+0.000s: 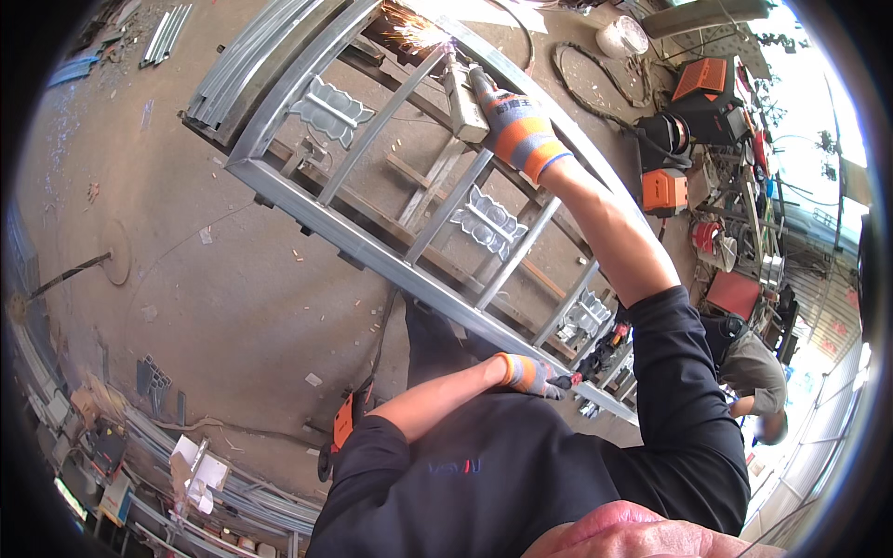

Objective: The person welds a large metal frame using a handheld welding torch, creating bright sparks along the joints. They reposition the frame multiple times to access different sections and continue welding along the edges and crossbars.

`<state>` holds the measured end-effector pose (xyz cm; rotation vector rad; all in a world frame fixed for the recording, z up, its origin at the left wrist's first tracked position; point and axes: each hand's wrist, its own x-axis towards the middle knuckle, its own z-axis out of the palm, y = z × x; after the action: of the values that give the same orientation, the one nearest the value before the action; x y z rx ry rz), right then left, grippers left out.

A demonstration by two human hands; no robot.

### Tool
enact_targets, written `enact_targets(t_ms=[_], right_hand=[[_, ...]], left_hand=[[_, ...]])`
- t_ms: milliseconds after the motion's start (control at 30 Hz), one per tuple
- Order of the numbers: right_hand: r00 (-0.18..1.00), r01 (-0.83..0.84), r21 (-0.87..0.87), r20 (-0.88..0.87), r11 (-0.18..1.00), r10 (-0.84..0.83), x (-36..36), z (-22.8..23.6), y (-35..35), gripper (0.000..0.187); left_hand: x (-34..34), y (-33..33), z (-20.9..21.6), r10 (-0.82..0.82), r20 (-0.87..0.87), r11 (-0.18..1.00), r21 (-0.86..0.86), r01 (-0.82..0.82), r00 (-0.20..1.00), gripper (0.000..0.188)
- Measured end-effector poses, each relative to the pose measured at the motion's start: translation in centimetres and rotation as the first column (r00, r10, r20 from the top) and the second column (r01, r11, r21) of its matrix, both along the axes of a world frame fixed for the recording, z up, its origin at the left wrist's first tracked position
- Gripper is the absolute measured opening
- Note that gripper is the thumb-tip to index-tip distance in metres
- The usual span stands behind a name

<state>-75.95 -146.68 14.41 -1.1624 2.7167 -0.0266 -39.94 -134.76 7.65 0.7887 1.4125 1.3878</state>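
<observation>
My right hand (pixel 521 130), in an orange-and-grey work glove, reaches to the far side of a metal frame (pixel 372 265). It is closed around a grey handheld welding gun (pixel 462 100). Orange sparks (pixel 416 28) fly from the gun's narrow tip, where it meets the frame's far rail. My gloved left hand (pixel 532 376) rests low by the near rail, in front of my body. Its fingers are curled at a small black-and-red object (pixel 567 380) that I cannot make out. Ornamental metal panels (pixel 490 221) sit between the frame's crossbars.
Long metal profiles (pixel 265 60) are stacked beside the frame's left end. To the right stand orange-and-black machines (pixel 712 98), a hose (pixel 605 98) and a white bucket (pixel 621 37). Another person (pixel 758 377) bends over at the far right. More metal stock (pixel 177 465) lies lower left.
</observation>
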Motion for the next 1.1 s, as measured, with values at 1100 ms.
enact_targets(t_ms=[1100], right_hand=[[0.998, -0.019, 0.008, -0.063, 1.000, 0.019, 1.7, 1.0, 2.7, 0.095]], left_hand=[[-0.6, -0.6, 0.8, -0.070, 0.010, 0.997, 0.017, 0.070, 0.997, 0.078]])
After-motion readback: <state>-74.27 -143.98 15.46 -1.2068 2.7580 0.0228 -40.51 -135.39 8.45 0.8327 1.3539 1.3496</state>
